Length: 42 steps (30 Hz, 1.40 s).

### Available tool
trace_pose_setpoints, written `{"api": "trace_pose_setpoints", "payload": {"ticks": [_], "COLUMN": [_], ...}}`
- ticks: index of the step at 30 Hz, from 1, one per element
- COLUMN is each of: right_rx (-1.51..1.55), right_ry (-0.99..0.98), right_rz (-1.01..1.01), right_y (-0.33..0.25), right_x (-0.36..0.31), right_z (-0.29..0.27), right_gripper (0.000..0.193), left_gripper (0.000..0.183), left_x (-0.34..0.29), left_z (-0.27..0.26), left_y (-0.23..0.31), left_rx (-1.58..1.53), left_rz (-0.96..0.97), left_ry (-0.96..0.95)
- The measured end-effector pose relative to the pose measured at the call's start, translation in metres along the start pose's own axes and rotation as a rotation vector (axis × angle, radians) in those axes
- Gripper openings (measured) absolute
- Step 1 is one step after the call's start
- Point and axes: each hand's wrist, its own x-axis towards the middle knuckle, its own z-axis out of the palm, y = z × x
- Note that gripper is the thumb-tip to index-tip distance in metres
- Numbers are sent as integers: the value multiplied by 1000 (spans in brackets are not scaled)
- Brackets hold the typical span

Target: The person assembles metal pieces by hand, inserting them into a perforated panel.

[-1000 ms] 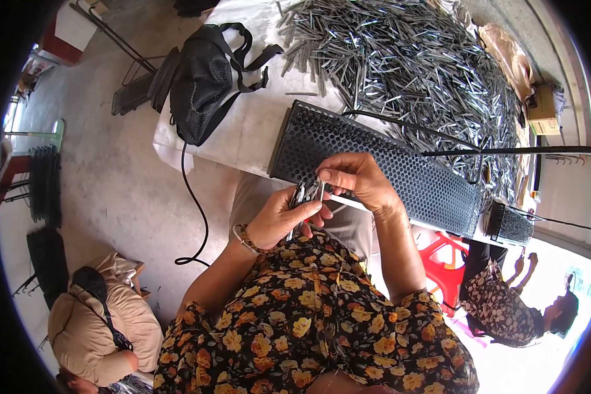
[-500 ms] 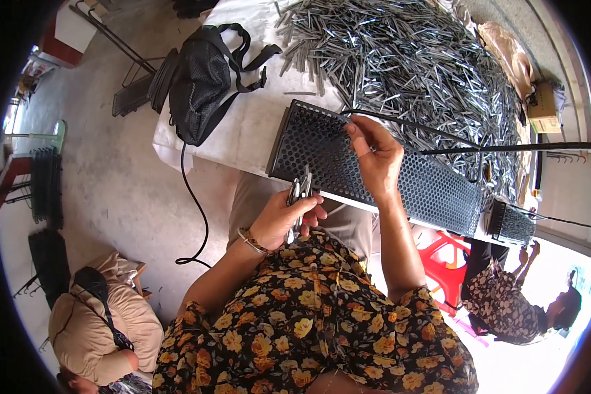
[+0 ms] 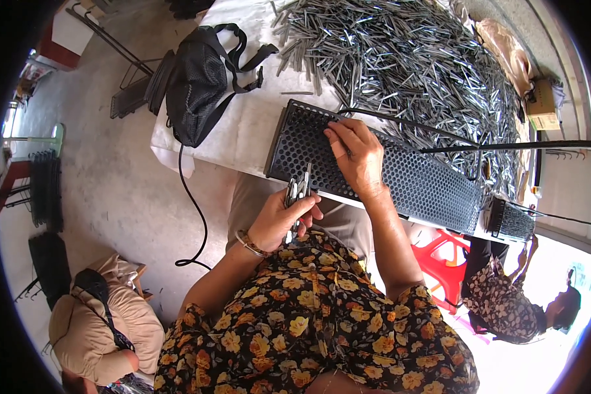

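Now, your left hand: closed around a few thin grey metal pins, mid-frame.
Your right hand: fingertips pressed on one black perforated plastic tray, above.

Tray on table; bag left.

A black bag lies on the table, a red stool beneath.

The single head-worn fisheye view looks steeply down from just above the person's chest, close over the floral sleeves at the lower middle of the frame, facing the table across the upper half, its straight edges bowing toward the dark round rim.
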Motion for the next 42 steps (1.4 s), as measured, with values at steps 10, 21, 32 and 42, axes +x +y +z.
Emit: {"api": "trace_pose_setpoints", "payload": {"ticks": [10,21,32,42], "right_rx": [846,216,50,661], "right_ry": [-478,144,70,-486], "right_rz": [526,349,39,399], "right_y": [-27,-3,2,-35], "right_x": [-13,2,-9,-22], "right_z": [-26,-17,-6,-26], "right_gripper": [20,13,14,17], "left_gripper": [21,25,23,24], "left_x": [-1,1,1,1], "left_z": [4,-1,-5,-7], "left_y": [5,8,3,3], "left_rx": [11,-151,-166,-92], "left_rz": [68,-148,-105,35], "left_ry": [-48,-50,-56,-75]}}
